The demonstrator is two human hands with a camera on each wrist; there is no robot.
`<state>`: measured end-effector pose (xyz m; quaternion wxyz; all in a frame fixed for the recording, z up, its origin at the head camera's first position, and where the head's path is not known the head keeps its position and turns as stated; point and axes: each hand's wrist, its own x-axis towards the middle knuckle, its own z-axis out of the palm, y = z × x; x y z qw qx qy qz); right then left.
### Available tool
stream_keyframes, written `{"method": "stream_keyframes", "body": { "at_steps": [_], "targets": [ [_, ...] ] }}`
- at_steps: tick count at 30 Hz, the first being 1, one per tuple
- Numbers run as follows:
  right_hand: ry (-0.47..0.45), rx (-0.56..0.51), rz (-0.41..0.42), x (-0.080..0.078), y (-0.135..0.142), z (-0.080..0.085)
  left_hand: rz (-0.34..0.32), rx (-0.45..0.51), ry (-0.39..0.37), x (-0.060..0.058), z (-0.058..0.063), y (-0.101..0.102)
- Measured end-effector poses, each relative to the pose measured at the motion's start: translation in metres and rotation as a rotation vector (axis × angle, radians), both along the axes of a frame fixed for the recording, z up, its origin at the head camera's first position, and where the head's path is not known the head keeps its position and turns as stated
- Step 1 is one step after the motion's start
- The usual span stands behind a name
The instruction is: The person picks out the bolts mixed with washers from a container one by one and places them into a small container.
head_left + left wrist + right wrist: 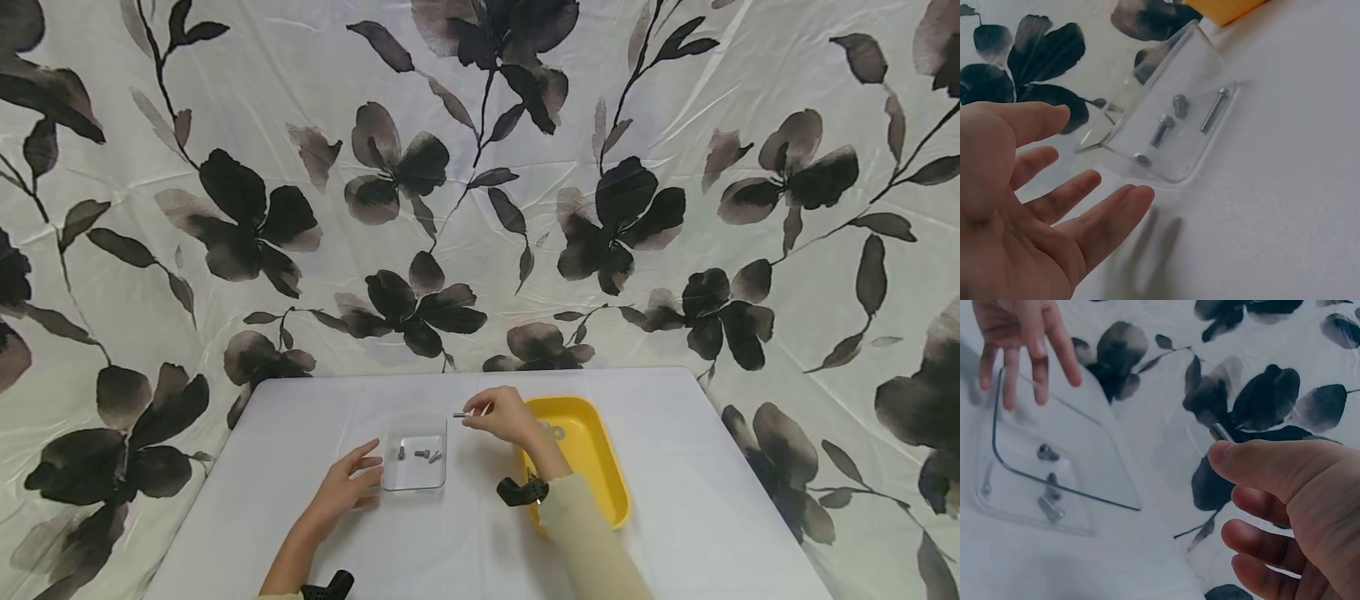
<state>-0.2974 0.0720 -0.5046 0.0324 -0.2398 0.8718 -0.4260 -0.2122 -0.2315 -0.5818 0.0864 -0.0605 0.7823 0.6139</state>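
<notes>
My right hand (506, 415) pinches a metal screw (460, 414) between thumb and fingers, above the table to the right of a clear plastic box. In the right wrist view, the screw's threaded end (1220, 433) sticks out past the thumb tip. The rest of it is hidden by the fingers. Several metal screws (1161, 130) lie loose in the clear box (414, 487), one longer than the others. Beside the box's left wall, my left hand (341, 490) has its fingers spread and relaxed, holding nothing, with fingertips close to the wall.
A yellow tray (619, 493) sits on the right side of the white table (712, 517), partly under my right forearm. Flat grey washers (557, 432) lie in it. Behind the table hangs a floral cloth (420, 308).
</notes>
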Motion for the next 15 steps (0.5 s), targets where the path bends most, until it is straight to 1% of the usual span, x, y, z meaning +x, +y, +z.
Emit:
{"method": "stream_keyframes", "body": {
  "at_steps": [6,9,12,15],
  "targets": [
    [-0.06,0.006,0.023,0.006,-0.015,0.0,0.002,0.046,-0.039,0.003,-0.015,-0.001],
    [-0.069,0.004,0.025,0.007,-0.021,-0.003,0.004,0.052,-0.047,0.002,-0.02,0.0],
    [-0.06,0.001,0.028,0.005,-0.026,-0.008,0.015,0.058,-0.053,0.0,-0.023,0.003],
    [-0.061,-0.003,0.03,0.003,-0.03,-0.011,0.016,0.054,-0.049,-0.002,-0.023,0.005]
  ]
}}
